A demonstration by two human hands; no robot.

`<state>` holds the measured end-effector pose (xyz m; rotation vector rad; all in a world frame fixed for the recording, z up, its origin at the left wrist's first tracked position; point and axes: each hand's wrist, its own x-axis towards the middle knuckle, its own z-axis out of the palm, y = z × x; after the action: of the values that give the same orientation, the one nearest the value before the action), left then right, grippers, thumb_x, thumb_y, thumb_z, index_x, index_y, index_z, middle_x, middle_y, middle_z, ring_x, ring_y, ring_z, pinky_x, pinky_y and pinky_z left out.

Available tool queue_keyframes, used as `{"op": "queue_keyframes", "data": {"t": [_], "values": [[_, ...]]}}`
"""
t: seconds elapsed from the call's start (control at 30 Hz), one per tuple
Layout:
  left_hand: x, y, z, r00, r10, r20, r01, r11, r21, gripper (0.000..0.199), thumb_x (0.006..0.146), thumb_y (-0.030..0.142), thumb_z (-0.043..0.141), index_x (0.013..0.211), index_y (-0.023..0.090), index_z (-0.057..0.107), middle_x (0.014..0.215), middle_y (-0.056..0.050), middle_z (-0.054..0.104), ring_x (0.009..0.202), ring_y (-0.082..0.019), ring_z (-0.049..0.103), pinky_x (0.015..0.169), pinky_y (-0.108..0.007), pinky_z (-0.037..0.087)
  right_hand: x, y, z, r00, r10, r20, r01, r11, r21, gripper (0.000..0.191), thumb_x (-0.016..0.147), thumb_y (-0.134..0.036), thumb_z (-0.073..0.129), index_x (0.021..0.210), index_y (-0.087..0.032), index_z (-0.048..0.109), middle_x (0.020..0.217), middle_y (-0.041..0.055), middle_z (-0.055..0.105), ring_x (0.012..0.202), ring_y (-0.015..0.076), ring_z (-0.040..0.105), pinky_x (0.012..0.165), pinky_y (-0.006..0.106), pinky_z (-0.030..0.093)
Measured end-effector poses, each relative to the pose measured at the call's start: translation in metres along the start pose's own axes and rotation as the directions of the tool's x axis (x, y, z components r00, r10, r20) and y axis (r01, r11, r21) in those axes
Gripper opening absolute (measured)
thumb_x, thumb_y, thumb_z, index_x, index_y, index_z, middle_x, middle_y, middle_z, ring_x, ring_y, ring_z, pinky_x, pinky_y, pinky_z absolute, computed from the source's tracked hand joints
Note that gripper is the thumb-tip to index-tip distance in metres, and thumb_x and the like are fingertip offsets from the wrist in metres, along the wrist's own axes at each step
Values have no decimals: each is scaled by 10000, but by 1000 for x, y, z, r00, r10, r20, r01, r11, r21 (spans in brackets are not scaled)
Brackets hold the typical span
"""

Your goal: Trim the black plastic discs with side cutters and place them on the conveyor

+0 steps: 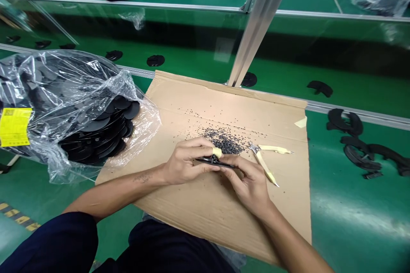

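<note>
As left hand (187, 163) and right hand (248, 187) grasp a black plastic part (214, 162), between them, above cardboard (224, 230)

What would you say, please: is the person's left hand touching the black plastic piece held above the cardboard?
Touching. The head view shows the left hand closed around one end of the black plastic piece, with its fingers pressed against it.

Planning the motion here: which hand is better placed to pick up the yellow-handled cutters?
Right, probably: the right hand sits beside the cutters; the left hand is farther, beyond the black plastic part.
</note>
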<state>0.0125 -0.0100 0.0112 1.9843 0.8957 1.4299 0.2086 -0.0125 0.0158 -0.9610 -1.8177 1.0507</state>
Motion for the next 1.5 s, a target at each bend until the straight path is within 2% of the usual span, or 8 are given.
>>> {"op": "queue_keyframes", "data": {"t": [0.2, 0.37, 0.53, 0.67, 0.9, 1.17, 1.4, 1.5], "values": [[0, -1, -3, 999, -13, 38, 15, 998, -58, 280, 910, 360, 690, 1122, 179, 713, 904, -75, 696, 797, -148, 654, 669, -276, 567, 1, -2, 1, 999, 27, 18, -28, 998, 55, 130, 931, -306, 628, 924, -231, 734, 874, 50, 754, 759, 180, 693, 708, 310, 568], [7, -4, -11, 947, -200, 250, 279, 900, -337, 550, 1001, 588, 366, 1106, 203, 744, 996, -118, 704, 904, -186, 662, 780, -347, 565, 2, -3, -2, 989, 140, 52, -146, 978, 147, 229, 917, -419, 648, 908, -210, 742, 784, 40, 725, 658, 160, 636, 595, 279, 515], [12, -4, -13, 925, -227, 304, 348, 827, -441, 253, 871, 426, 728, 939, 189, 783, 867, -80, 737, 848, -169, 659, 803, -317, 541, 6, -1, -3, 985, 94, 141, -126, 963, 237, 177, 910, -374, 673, 990, -236, 750, 922, 52, 739, 826, 181, 681, 717, 307, 551], [12, -4, -12, 923, -253, 291, 366, 812, -455, 199, 820, 381, 790, 880, 191, 789, 791, -63, 732, 803, -161, 650, 783, -313, 533, 8, 0, -4, 998, 53, 40, -61, 973, 221, 221, 860, -314, 739, 1079, -285, 730, 1074, 55, 708, 997, 198, 657, 840, 350, 548], [9, -4, -15, 863, -314, 395, 472, 779, -413, 217, 875, 386, 730, 903, 180, 791, 809, -74, 713, 785, -151, 652, 723, -278, 529, 9, -4, -8, 995, -31, 97, 8, 972, 233, 35, 881, -233, 712, 891, -242, 744, 968, 38, 693, 851, 152, 663, 793, 326, 553], [11, -5, -17, 900, -177, 397, 298, 916, -268, 109, 883, 270, 729, 895, 174, 778, 808, -69, 731, 776, -147, 659, 734, -281, 531, 8, 1, -13, 985, -114, 129, 106, 992, 69, 24, 874, -203, 714, 868, -217, 732, 905, 48, 705, 835, 169, 674, 726, 333, 557], [2, -7, -9, 872, -343, 349, 473, 771, -426, 520, 896, 627, 577, 1075, 169, 746, 1015, -118, 746, 950, -202, 718, 861, -345, 591, 0, -4, -4, 931, -341, -129, 302, 920, -251, 166, 844, -111, 723, 955, -233, 706, 929, 39, 710, 843, 183, 661, 733, 363, 558], [-2, -8, -5, 869, -394, 298, 491, 758, -430, 458, 784, 491, 791, 1093, 162, 716, 1055, -104, 741, 967, -203, 725, 884, -343, 604, 4, -7, -11, 935, -347, -65, 307, 889, -339, 119, 888, -172, 688, 981, -246, 690, 953, 47, 702, 872, 199, 667, 752, 386, 567]]}}
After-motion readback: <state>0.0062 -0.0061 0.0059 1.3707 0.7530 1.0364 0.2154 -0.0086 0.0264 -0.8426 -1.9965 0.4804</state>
